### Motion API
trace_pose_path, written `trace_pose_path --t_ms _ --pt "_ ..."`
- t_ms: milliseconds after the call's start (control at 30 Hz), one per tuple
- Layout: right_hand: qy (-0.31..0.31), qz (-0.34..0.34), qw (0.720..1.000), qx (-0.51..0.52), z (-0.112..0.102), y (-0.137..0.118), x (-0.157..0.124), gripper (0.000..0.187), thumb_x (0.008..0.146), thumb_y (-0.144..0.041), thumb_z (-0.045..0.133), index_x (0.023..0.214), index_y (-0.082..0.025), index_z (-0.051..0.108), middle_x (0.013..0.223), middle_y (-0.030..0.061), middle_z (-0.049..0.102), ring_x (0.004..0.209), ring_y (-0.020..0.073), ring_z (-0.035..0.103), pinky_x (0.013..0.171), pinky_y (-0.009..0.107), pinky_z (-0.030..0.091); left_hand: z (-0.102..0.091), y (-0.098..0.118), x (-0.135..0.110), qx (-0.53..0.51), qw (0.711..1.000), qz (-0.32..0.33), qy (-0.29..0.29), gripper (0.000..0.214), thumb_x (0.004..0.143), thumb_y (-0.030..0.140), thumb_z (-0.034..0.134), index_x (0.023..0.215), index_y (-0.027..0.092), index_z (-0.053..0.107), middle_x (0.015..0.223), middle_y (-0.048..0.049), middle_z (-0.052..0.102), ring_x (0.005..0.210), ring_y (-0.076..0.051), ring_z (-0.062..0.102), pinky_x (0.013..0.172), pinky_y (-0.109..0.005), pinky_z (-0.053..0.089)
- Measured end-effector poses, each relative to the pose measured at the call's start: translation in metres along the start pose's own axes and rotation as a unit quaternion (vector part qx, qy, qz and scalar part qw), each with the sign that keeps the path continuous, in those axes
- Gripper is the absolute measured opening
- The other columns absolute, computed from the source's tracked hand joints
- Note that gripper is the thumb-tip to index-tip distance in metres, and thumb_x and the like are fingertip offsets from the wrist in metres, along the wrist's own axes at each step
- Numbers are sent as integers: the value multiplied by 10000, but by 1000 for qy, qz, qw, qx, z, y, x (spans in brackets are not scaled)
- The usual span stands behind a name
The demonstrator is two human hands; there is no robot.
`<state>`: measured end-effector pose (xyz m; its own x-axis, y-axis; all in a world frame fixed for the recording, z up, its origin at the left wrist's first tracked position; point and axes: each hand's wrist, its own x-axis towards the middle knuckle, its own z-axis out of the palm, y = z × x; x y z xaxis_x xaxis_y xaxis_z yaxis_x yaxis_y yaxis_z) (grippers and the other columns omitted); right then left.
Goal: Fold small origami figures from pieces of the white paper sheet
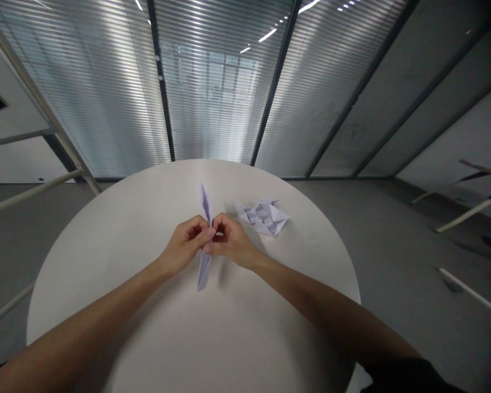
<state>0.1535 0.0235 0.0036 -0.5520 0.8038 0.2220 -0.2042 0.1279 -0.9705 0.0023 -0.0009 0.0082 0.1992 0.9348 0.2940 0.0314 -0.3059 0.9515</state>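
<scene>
A long, narrow folded piece of pale lilac paper [203,271] stands between my two hands over the middle of the round white table [106,245]. Its upper tip points away from me and its lower tip sticks out below my hands. My left hand [186,243] pinches the paper's middle from the left with curled fingers. My right hand [229,240] pinches the same spot from the right. The paper's middle is hidden by my fingers.
A pile of folded pale paper shapes [264,216] lies on the table just right of my right hand. Behind the table stand glass walls with blinds [213,87]. Grey floor surrounds the table; white bars [472,295] lie on it at the right.
</scene>
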Motion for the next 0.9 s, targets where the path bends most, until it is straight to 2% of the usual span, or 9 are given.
trace_pose_path --t_ms 167,267,367,433,500,600,700,767,900 --pt "4 -12 1000 0 -2 2 -2 325 598 -185 697 791 -218 438 746 -54 461 662 98 462 585 221 384 -3 -4 -1 85 996 36 12 285 850 371 545 673 151 506 597 40 462 551 -73 417 519 -187 343" --pt "102 -28 991 -84 0 2 0 276 598 -122 576 810 -222 431 726 -57 450 656 107 465 552 217 351 -4 -1 -3 187 979 77 23 245 866 312 520 676 162 487 590 42 465 533 -71 418 498 -180 340" --pt "210 -10 950 -230 1 0 4 258 606 -122 540 817 -223 431 697 -58 474 628 121 473 548 236 347 -5 2 -6 299 943 146 7 197 871 256 497 694 169 493 616 31 509 552 -76 466 514 -176 363" --pt "224 8 923 -313 1 -3 7 220 627 -149 560 813 -214 462 708 -40 526 652 139 505 578 255 366 -6 3 -9 358 915 187 -3 181 866 233 482 696 174 495 634 24 533 552 -77 483 516 -178 369" --pt "216 9 906 -364 -1 -4 9 189 644 -174 583 812 -205 502 737 -16 577 685 156 535 606 269 382 -6 3 -10 399 894 202 20 156 843 215 483 690 182 475 632 25 540 541 -82 494 509 -184 368" --pt "220 0 894 -391 -4 -3 10 140 670 -188 585 799 -193 530 737 5 608 662 155 545 600 269 388 -5 3 -10 429 888 128 104 67 781 210 524 779 198 459 594 53 526 503 -95 507 506 -202 365" --pt "230 -4 896 -381 -10 0 8 83 694 -189 573 768 -188 535 718 11 610 617 142 540 577 263 391 -7 4 -6 421 892 32 163 253 746 214 543 984 204 457 557 87 497 461 -108 489 511 -220 356" --pt "223 -2 903 -368 -15 2 7 57 704 -185 566 755 -190 541 716 3 609 602 134 544 569 259 395 -13 3 -4 412 897 8 161 275 749 218 531 1020 205 486 548 86 490 461 -111 482 515 -222 352" --pt "177 2 912 -370 -31 5 -1 69 732 -160 547 776 -189 591 740 -10 628 616 126 560 576 250 415 -30 -7 -5 444 891 8 95 127 793 250 510 855 189 604 573 40 532 507 -115 501 533 -227 369"
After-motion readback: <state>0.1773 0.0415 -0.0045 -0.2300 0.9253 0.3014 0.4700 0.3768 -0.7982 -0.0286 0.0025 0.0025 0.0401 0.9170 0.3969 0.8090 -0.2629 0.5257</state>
